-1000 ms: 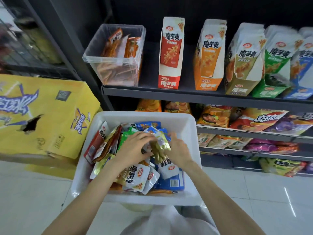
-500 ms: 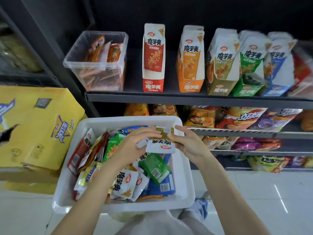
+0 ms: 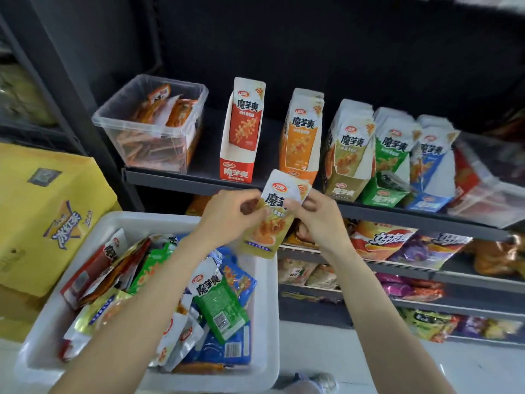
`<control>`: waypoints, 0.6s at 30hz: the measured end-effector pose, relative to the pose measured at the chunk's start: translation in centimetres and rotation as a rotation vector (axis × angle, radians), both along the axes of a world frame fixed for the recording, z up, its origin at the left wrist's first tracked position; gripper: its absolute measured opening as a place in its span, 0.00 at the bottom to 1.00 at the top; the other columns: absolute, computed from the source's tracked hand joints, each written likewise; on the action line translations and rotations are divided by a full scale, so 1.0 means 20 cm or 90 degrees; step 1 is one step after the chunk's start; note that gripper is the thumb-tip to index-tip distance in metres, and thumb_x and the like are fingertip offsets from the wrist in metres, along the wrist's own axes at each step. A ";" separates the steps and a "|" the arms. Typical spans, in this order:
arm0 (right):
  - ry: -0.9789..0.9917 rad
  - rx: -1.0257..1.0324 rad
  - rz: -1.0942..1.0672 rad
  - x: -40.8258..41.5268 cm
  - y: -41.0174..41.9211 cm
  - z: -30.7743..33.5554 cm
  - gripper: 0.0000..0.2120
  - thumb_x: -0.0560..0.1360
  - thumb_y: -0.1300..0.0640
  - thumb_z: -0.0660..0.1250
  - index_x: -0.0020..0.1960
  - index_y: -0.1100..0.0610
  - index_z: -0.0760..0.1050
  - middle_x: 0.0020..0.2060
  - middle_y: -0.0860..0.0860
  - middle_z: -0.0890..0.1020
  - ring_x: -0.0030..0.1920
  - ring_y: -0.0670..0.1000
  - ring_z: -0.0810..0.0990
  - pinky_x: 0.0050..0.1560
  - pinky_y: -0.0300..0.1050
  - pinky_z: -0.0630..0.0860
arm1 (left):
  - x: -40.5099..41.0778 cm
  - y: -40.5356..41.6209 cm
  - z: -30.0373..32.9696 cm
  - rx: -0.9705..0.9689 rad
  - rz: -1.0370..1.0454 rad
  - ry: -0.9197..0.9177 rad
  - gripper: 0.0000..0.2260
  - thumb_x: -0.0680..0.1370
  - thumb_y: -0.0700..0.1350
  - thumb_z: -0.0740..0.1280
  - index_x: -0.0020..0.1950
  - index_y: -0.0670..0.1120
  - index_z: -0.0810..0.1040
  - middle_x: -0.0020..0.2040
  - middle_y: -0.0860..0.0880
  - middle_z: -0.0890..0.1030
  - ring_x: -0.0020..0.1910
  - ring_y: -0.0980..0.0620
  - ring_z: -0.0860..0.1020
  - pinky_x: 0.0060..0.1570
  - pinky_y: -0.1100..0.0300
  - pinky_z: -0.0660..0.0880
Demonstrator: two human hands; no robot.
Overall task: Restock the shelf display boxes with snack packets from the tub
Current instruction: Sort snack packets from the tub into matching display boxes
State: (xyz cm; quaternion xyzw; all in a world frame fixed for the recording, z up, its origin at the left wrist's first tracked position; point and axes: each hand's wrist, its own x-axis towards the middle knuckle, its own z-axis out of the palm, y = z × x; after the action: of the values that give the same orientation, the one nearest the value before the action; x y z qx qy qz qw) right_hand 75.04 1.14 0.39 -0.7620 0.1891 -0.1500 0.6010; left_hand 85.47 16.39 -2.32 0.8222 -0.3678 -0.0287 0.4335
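An olive-gold snack packet (image 3: 270,223) with a white top is held upright between both hands, above the far right corner of the white tub (image 3: 267,322). My left hand (image 3: 227,214) pinches its left edge and my right hand (image 3: 318,217) pinches its upper right edge. The tub holds several mixed packets: red, green, blue, gold. On the shelf behind stand the display boxes: red (image 3: 241,132), orange (image 3: 301,135), olive (image 3: 349,155), green (image 3: 389,160) and blue (image 3: 431,169).
A clear plastic bin (image 3: 147,129) of orange packets stands at the shelf's left end. A yellow carton (image 3: 42,211) sits left of the tub. Lower shelves (image 3: 412,268) carry chip bags. Another clear container (image 3: 488,189) is at the right edge.
Both hands have lifted the olive packet out of the tub and up toward the shelf edge. The view has tilted upward.
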 end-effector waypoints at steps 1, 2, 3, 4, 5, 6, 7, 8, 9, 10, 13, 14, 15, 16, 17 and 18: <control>-0.045 0.041 -0.019 0.00 -0.04 0.03 0.08 0.76 0.60 0.68 0.54 0.52 0.78 0.40 0.45 0.85 0.30 0.43 0.80 0.27 0.35 0.73 | 0.00 -0.05 0.04 -0.041 0.016 -0.020 0.11 0.72 0.59 0.67 0.43 0.52 0.79 0.37 0.54 0.82 0.39 0.54 0.80 0.42 0.51 0.77; -0.092 0.080 -0.042 0.01 -0.08 0.07 0.08 0.76 0.61 0.68 0.54 0.52 0.78 0.41 0.45 0.85 0.37 0.44 0.83 0.32 0.36 0.77 | 0.00 -0.10 0.08 -0.096 0.029 -0.031 0.07 0.75 0.55 0.68 0.46 0.52 0.80 0.41 0.55 0.83 0.41 0.56 0.80 0.44 0.52 0.78; -0.136 0.105 -0.071 0.02 -0.12 0.10 0.09 0.76 0.61 0.68 0.53 0.52 0.77 0.43 0.45 0.85 0.42 0.45 0.84 0.37 0.37 0.79 | 0.01 -0.15 0.11 -0.147 0.040 -0.044 0.07 0.76 0.51 0.69 0.50 0.50 0.80 0.44 0.56 0.83 0.44 0.58 0.80 0.47 0.55 0.78; -0.174 0.117 -0.104 0.02 -0.17 0.13 0.09 0.76 0.62 0.67 0.54 0.52 0.77 0.45 0.46 0.84 0.45 0.45 0.84 0.40 0.38 0.80 | 0.02 -0.20 0.14 -0.178 0.048 -0.061 0.08 0.77 0.49 0.68 0.54 0.49 0.80 0.47 0.55 0.82 0.46 0.59 0.79 0.48 0.59 0.78; -0.208 0.117 -0.143 0.02 -0.21 0.15 0.08 0.76 0.62 0.67 0.53 0.52 0.77 0.47 0.47 0.84 0.46 0.45 0.83 0.42 0.38 0.80 | 0.04 -0.26 0.16 -0.190 0.050 -0.079 0.10 0.77 0.49 0.68 0.56 0.48 0.79 0.50 0.54 0.82 0.49 0.59 0.79 0.50 0.60 0.77; -0.240 0.109 -0.186 0.02 -0.25 0.18 0.08 0.76 0.62 0.67 0.53 0.52 0.77 0.47 0.48 0.83 0.46 0.45 0.83 0.43 0.38 0.80 | 0.07 -0.31 0.17 -0.187 0.046 -0.098 0.11 0.77 0.50 0.67 0.58 0.47 0.78 0.51 0.53 0.81 0.50 0.58 0.78 0.51 0.61 0.77; -0.271 0.090 -0.232 0.02 -0.30 0.20 0.07 0.77 0.61 0.67 0.51 0.51 0.77 0.46 0.47 0.83 0.46 0.44 0.83 0.44 0.39 0.80 | 0.09 -0.36 0.17 -0.174 0.038 -0.121 0.13 0.77 0.50 0.67 0.59 0.47 0.77 0.53 0.53 0.81 0.51 0.57 0.78 0.51 0.60 0.76; -0.304 0.068 -0.278 0.01 -0.34 0.22 0.06 0.77 0.61 0.67 0.49 0.50 0.77 0.45 0.47 0.83 0.46 0.45 0.83 0.45 0.40 0.80 | 0.11 -0.41 0.17 -0.154 0.029 -0.146 0.13 0.77 0.51 0.67 0.60 0.47 0.77 0.54 0.53 0.81 0.52 0.56 0.77 0.52 0.59 0.76; -0.337 0.043 -0.318 0.01 -0.39 0.23 0.05 0.77 0.60 0.67 0.48 0.50 0.76 0.44 0.47 0.83 0.46 0.45 0.83 0.47 0.42 0.80 | 0.12 -0.46 0.17 -0.133 0.018 -0.169 0.14 0.77 0.50 0.67 0.60 0.48 0.77 0.54 0.53 0.81 0.53 0.56 0.77 0.52 0.59 0.75; -0.368 0.017 -0.349 0.01 -0.44 0.24 0.05 0.78 0.60 0.66 0.48 0.50 0.76 0.44 0.47 0.82 0.46 0.46 0.83 0.48 0.44 0.80 | 0.13 -0.51 0.18 -0.116 0.000 -0.192 0.14 0.77 0.49 0.68 0.60 0.48 0.77 0.54 0.53 0.81 0.53 0.55 0.76 0.52 0.58 0.75; -0.381 -0.081 -0.410 0.02 -0.58 0.26 0.02 0.78 0.56 0.66 0.47 0.51 0.74 0.42 0.49 0.81 0.45 0.45 0.82 0.49 0.47 0.80 | 0.13 -0.66 0.19 -0.033 -0.077 -0.285 0.13 0.76 0.50 0.68 0.60 0.49 0.78 0.54 0.52 0.81 0.56 0.51 0.76 0.56 0.54 0.71; -0.358 -0.117 -0.420 0.04 -0.63 0.26 0.04 0.78 0.55 0.66 0.44 0.50 0.73 0.40 0.47 0.80 0.42 0.42 0.81 0.47 0.44 0.80 | 0.13 -0.70 0.18 0.013 -0.097 -0.311 0.14 0.76 0.52 0.67 0.60 0.50 0.78 0.56 0.51 0.80 0.58 0.50 0.75 0.59 0.53 0.68; -0.317 -0.173 -0.423 0.06 -0.67 0.26 0.06 0.78 0.54 0.66 0.42 0.50 0.72 0.37 0.46 0.78 0.39 0.39 0.79 0.43 0.40 0.78 | 0.13 -0.74 0.18 0.057 -0.112 -0.326 0.15 0.77 0.54 0.66 0.61 0.51 0.78 0.58 0.51 0.79 0.60 0.49 0.74 0.61 0.53 0.66; -0.262 -0.240 -0.420 0.08 -0.71 0.26 0.08 0.78 0.53 0.65 0.40 0.52 0.72 0.35 0.46 0.77 0.35 0.39 0.76 0.40 0.38 0.75 | 0.13 -0.77 0.17 0.089 -0.122 -0.333 0.15 0.77 0.55 0.65 0.60 0.52 0.78 0.59 0.51 0.78 0.61 0.49 0.73 0.62 0.53 0.65; -0.199 -0.299 -0.409 0.11 -0.75 0.25 0.11 0.78 0.51 0.65 0.41 0.56 0.72 0.34 0.47 0.77 0.34 0.41 0.75 0.38 0.40 0.73 | 0.13 -0.79 0.15 0.108 -0.127 -0.333 0.14 0.77 0.56 0.65 0.59 0.52 0.79 0.59 0.50 0.77 0.61 0.49 0.72 0.63 0.52 0.64; -0.144 -0.334 -0.389 0.14 -0.79 0.24 0.13 0.77 0.50 0.65 0.42 0.59 0.71 0.34 0.51 0.77 0.34 0.45 0.76 0.37 0.45 0.74 | 0.13 -0.81 0.14 0.113 -0.128 -0.330 0.13 0.76 0.56 0.66 0.57 0.51 0.80 0.59 0.50 0.77 0.61 0.49 0.72 0.63 0.52 0.64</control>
State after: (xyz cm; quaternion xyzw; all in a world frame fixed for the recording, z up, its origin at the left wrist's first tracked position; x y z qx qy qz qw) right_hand 77.76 -14.59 5.26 -0.7770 0.2943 -0.4471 0.3313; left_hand 88.00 0.17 0.42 0.7963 -0.5417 0.1078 0.2466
